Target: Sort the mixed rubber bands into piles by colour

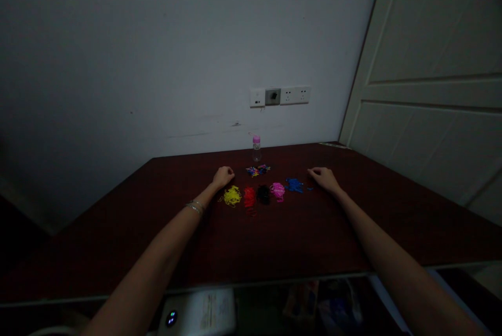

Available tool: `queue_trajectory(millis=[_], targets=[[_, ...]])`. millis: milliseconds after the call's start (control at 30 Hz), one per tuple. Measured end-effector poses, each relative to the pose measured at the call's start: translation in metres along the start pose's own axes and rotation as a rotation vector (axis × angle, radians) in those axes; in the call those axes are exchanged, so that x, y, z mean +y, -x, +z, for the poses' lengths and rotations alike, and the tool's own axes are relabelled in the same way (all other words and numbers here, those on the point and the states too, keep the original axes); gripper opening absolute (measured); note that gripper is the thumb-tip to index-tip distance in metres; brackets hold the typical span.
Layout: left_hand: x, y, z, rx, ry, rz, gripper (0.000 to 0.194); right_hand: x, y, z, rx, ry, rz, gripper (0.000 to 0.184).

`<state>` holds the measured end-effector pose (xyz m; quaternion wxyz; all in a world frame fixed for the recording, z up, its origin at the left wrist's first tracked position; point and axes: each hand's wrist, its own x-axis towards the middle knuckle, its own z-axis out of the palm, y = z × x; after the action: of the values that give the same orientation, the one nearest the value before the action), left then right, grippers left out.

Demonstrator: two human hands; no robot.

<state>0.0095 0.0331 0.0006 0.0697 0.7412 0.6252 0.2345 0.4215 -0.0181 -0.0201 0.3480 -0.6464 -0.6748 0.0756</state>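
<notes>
My left hand rests on the table with its fingers curled closed, just behind a pile of yellow rubber bands. Opposite it, my right hand has thumb and fingers drawn together, to the right of the blue rubber bands. Anything inside either hand is hidden or too small to see. Between the hands lie piles of red rubber bands, black rubber bands and pink rubber bands. Farther back is a mixed-colour pile of bands.
A clear bottle with a pink cap stands behind the mixed pile, near the wall. The dark red table reaches to wall sockets and a pale door. Below its front edge sits a white device with a lit display.
</notes>
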Motion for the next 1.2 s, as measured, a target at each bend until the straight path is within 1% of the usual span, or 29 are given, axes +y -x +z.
queue_trajectory(millis=[267,433,800,1000,1200], targets=[[0.042,0.001,0.008,-0.060,0.025,0.127,0.019,0.000,-0.001,0.001,-0.018,0.082,-0.007,0.038],[0.057,0.002,0.008,-0.062,-0.009,0.123,0.020,-0.002,0.001,0.000,-0.019,0.080,-0.027,0.038],[0.062,0.001,0.012,-0.066,-0.069,0.112,0.019,-0.005,0.002,-0.001,-0.016,0.068,-0.021,0.037],[0.061,0.000,0.008,-0.071,-0.056,0.090,0.021,-0.002,0.001,0.001,-0.016,0.069,-0.016,0.037],[0.053,-0.010,0.001,-0.027,-0.012,0.106,0.024,0.001,0.000,0.002,-0.009,0.073,-0.025,0.039]])
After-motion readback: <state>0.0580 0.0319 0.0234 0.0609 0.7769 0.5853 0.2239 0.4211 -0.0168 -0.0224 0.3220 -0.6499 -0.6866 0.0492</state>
